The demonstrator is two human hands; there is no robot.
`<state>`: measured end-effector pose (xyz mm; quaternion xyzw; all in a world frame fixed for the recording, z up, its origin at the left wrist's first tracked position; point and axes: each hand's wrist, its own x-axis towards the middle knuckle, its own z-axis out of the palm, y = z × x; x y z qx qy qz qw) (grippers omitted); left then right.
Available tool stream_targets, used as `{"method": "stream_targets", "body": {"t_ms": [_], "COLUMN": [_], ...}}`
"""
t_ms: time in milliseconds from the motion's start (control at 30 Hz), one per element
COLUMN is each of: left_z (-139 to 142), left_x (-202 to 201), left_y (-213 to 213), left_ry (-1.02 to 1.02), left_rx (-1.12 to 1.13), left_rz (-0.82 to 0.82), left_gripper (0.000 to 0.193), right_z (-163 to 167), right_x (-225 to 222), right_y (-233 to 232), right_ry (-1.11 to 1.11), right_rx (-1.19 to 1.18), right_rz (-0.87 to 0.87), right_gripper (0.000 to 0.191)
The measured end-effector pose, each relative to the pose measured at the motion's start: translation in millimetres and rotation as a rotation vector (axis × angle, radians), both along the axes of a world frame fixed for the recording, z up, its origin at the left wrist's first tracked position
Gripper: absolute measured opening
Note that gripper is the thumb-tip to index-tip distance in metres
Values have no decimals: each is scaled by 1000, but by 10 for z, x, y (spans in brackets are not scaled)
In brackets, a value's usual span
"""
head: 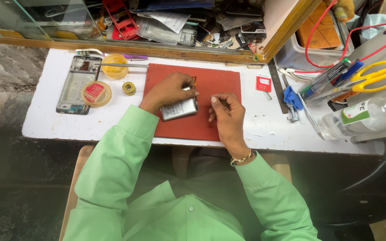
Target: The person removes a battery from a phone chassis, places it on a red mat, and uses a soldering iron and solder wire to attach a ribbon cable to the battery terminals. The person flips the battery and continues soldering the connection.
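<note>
We take the red mat (pixel 215 89) as our landmark; it lies on the white worktop (pixel 264 129). Our left hand (pixel 168 91) is over the mat's upper middle, fingers curled down and gripping the top edge of a flat silver phone battery (pixel 179 109) that lies on the mat's centre, tilted a bit. A small orange flex strip (pixel 195 81) shows just above the fingertips, at the battery's top end. Our right hand (pixel 227 114) sits on the mat's right half, just beside the battery's right edge, loosely curled, thumb and forefinger pinched together; whether anything is between them we cannot tell. It does not hold the battery. A bead bracelet (pixel 241 159) is on that wrist, below the mat's lower right corner. Both sleeves are light green.

Left of the mat: a small brass-coloured solder spool (pixel 129 88) just beside it, then a round tin with a red label (pixel 96 93), then an opened phone frame (pixel 78 85) further left. A yellow round dish (pixel 114 66) sits above the spool, with a metal rod across it.

Right of the mat: a small red card (pixel 263 83), a dark steel ruler (pixel 277 85), a blue-handled tool (pixel 293 100). Well apart to the right, yellow scissors (pixel 373 76) and a clear plastic bottle (pixel 367 117) lying on its side. Above the mat, a glass-topped case with a wooden frame (pixel 157 48), full of parts.
</note>
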<state>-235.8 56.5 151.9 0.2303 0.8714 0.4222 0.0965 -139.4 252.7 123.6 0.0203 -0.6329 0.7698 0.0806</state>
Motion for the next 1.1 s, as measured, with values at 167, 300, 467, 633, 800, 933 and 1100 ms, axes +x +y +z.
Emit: {"method": "stream_targets", "body": {"t_ms": [167, 300, 467, 633, 800, 933, 1100], "left_z": [-68, -122, -168, -168, -130, -41, 109], "left_x": [-54, -88, -89, -52, -2, 116, 262], "left_y": [-51, -68, -47, -38, -42, -10, 46], "left_ry": [-105, -51, -60, -62, -78, -6, 127], "left_rx": [115, 100, 120, 133, 120, 103, -15], "left_rz": [-19, -45, -59, -50, -47, -2, 111], "left_gripper": [28, 28, 26, 24, 24, 24, 50], "right_z": [-74, -119, -129, -93, -79, -85, -111], "right_x": [-35, -46, -7, 140, 412, 539, 536], "right_y": [35, 32, 67, 71, 129, 315, 384], "right_ry": [16, 59, 125, 127, 66, 46, 77], "right_rx": [-123, -209, -252, -37, 53, 87, 76], "right_rz": [6, -6, -9, 34, 102, 103, 158], "right_gripper": [14, 18, 21, 17, 16, 14, 15]}}
